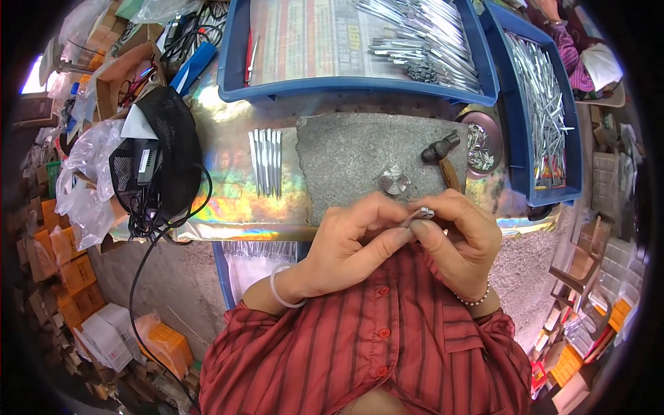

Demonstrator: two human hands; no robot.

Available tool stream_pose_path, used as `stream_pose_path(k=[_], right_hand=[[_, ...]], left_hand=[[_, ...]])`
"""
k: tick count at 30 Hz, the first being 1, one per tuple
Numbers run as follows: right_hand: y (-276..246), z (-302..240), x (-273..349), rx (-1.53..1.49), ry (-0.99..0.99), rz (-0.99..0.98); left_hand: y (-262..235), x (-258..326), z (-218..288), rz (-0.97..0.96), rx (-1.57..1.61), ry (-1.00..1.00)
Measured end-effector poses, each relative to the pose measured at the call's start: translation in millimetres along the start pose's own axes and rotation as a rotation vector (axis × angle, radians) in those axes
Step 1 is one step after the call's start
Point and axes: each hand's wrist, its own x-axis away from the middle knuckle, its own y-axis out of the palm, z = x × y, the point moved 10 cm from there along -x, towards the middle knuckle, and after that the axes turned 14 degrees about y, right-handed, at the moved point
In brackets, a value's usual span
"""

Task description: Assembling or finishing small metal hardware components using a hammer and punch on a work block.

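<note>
Just in front of my chest, both hands pinch a slim silver metal piece (pixel 419 215) from its two sides. My left hand (pixel 360 242) grips it between thumb and fingers, and my right hand (pixel 458 238) closes on its squarish end. Its far part is hidden by my fingers. Beyond them lies a grey stone slab (pixel 346 155) with a shiny round metal disc (pixel 394 182) on it. A hammer (pixel 443 151) with a dark head and wooden handle rests on the slab's right side. Several slim silver metal tools (pixel 266 162) lie in a neat row left of the slab.
A blue tray (pixel 360 84) at the back and a second blue tray (pixel 526 162) at right hold heaps of slim metal tools. A round dish (pixel 495 135) contains small metal parts. At left sits a black mesh bag (pixel 181 138) with a cable. Cartons (pixel 72 266) crowd the floor.
</note>
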Motion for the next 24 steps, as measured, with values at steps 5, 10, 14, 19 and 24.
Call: stream_pose_path(k=[5,10,14,19,24], right_hand=[[-1,8,3,-0.066,0.038,0.02],[-3,7,3,-0.1,0.0,0.055],[-6,7,2,-0.091,0.033,0.056],[-2,4,1,0.027,0.026,0.028],[-1,22,0,-0.017,0.223,0.01]], left_hand=[[1,-4,6,-0.033,-0.037,0.04],[2,-6,6,-0.046,-0.05,0.032],[3,-3,-2,-0.02,0.038,-0.004],[2,-3,1,-0.022,-0.034,0.005],[2,-5,-2,-0.095,-0.145,-0.081]])
